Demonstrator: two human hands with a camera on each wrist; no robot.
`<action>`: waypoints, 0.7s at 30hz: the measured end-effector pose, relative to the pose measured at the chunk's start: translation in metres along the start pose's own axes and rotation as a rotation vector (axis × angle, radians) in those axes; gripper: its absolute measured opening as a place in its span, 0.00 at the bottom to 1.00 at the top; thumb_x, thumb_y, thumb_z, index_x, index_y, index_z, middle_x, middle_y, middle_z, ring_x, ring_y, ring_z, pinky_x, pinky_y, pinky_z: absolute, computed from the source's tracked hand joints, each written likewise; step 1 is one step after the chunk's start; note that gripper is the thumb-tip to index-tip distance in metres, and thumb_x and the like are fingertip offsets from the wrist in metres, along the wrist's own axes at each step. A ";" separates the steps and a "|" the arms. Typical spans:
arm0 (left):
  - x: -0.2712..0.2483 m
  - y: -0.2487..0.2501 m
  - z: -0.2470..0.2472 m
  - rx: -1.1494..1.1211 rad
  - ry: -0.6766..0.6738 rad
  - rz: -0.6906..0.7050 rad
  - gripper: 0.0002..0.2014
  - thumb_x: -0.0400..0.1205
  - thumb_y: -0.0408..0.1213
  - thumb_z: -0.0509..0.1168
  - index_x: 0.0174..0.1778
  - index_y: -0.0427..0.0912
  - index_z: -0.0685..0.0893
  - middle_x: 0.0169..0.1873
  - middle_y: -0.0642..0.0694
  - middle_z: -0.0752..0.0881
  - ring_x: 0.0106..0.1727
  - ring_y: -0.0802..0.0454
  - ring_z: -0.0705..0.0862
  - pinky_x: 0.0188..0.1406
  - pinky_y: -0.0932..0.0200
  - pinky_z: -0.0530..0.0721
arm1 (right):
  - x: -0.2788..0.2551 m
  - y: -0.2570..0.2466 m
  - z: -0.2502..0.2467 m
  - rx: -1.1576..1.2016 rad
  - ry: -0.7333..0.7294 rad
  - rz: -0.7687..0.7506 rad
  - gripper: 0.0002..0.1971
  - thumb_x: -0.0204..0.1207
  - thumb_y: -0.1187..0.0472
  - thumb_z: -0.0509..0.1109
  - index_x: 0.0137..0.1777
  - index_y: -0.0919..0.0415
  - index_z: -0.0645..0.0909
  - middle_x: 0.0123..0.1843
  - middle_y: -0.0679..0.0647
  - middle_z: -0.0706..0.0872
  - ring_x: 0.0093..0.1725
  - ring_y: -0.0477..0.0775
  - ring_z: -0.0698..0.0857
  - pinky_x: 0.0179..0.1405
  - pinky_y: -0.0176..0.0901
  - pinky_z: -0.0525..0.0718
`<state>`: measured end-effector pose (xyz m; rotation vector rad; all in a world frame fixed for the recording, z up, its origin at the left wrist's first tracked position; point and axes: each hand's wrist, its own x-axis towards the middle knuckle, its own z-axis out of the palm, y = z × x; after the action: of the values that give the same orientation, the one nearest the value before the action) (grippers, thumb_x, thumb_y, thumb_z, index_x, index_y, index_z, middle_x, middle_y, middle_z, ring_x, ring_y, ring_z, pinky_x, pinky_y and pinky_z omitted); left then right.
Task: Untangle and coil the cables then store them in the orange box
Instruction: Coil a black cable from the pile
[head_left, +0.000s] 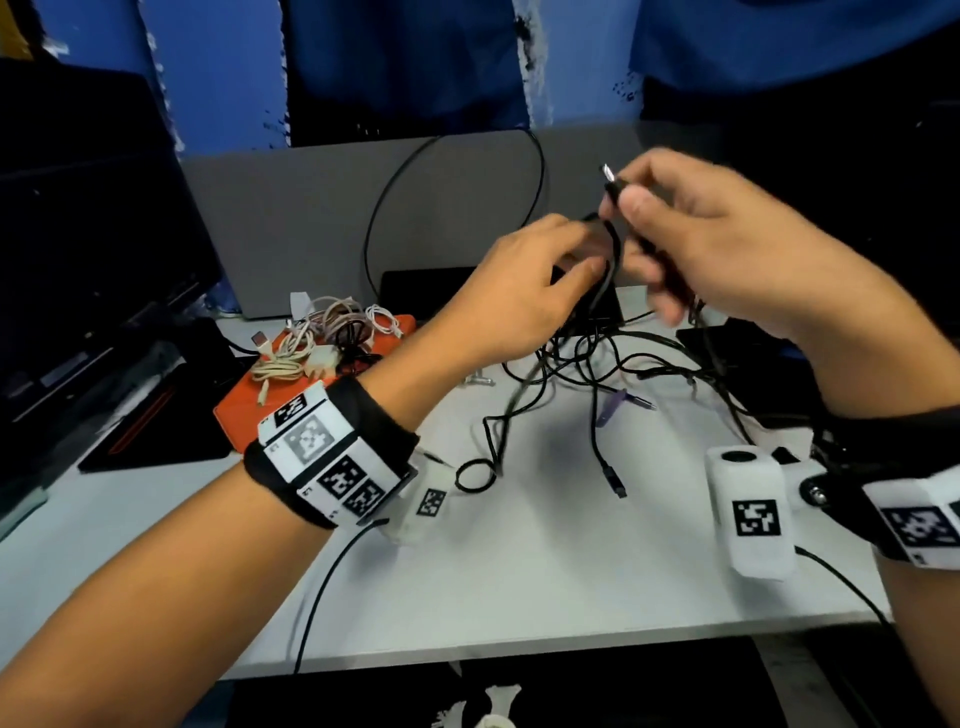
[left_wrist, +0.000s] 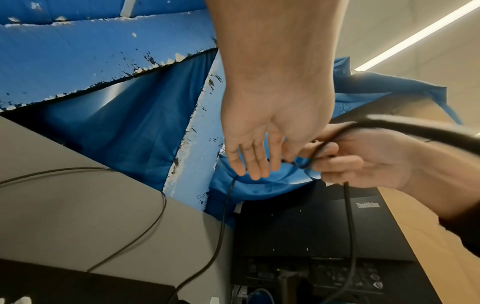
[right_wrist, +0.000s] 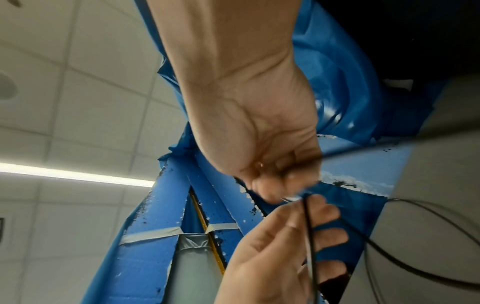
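Note:
My right hand (head_left: 621, 200) is raised over the table and pinches a black cable (head_left: 615, 244) just below its metal plug (head_left: 607, 172). Close to its left, my left hand (head_left: 589, 254) pinches the same cable lower down between thumb and fingers. From there the cable drops into a tangle of black cables (head_left: 597, 364) on the white table (head_left: 545, 561). In the left wrist view my right hand (left_wrist: 337, 162) grips the black cable (left_wrist: 349, 216). The orange box (head_left: 241, 415) lies at the left with pale coiled cables (head_left: 322, 338) on it.
A dark monitor (head_left: 78, 260) stands at the left and a grey partition (head_left: 311, 218) at the back. A white tagged block (head_left: 753, 514) sits near the right wrist. A purple connector (head_left: 613, 408) lies among the cables. Black flat devices (head_left: 737, 343) are at the right.

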<state>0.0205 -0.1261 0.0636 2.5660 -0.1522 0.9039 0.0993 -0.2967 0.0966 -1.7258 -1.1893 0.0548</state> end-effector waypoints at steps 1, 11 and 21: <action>-0.001 0.001 -0.002 0.032 -0.069 0.032 0.12 0.87 0.35 0.64 0.64 0.46 0.88 0.55 0.49 0.86 0.56 0.55 0.85 0.61 0.59 0.81 | 0.000 -0.002 -0.002 -0.038 0.113 -0.046 0.11 0.93 0.54 0.58 0.55 0.54 0.80 0.30 0.50 0.76 0.25 0.42 0.77 0.26 0.42 0.75; -0.015 0.002 -0.039 -0.059 0.008 -0.173 0.10 0.90 0.41 0.62 0.62 0.46 0.85 0.50 0.54 0.90 0.48 0.58 0.89 0.52 0.60 0.85 | -0.013 -0.003 0.011 -0.400 0.031 -0.082 0.09 0.86 0.57 0.69 0.64 0.45 0.82 0.34 0.45 0.90 0.33 0.42 0.82 0.38 0.41 0.79; -0.054 -0.012 -0.083 -0.421 0.085 -0.199 0.15 0.92 0.41 0.58 0.41 0.47 0.84 0.29 0.56 0.77 0.29 0.59 0.73 0.36 0.62 0.80 | -0.006 0.010 0.014 -0.180 -0.073 -0.132 0.09 0.82 0.48 0.75 0.50 0.52 0.82 0.30 0.43 0.81 0.30 0.41 0.75 0.36 0.42 0.74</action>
<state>-0.0673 -0.0822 0.0843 2.1087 -0.0528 0.8059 0.0959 -0.2920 0.0791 -1.8089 -1.3955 -0.0714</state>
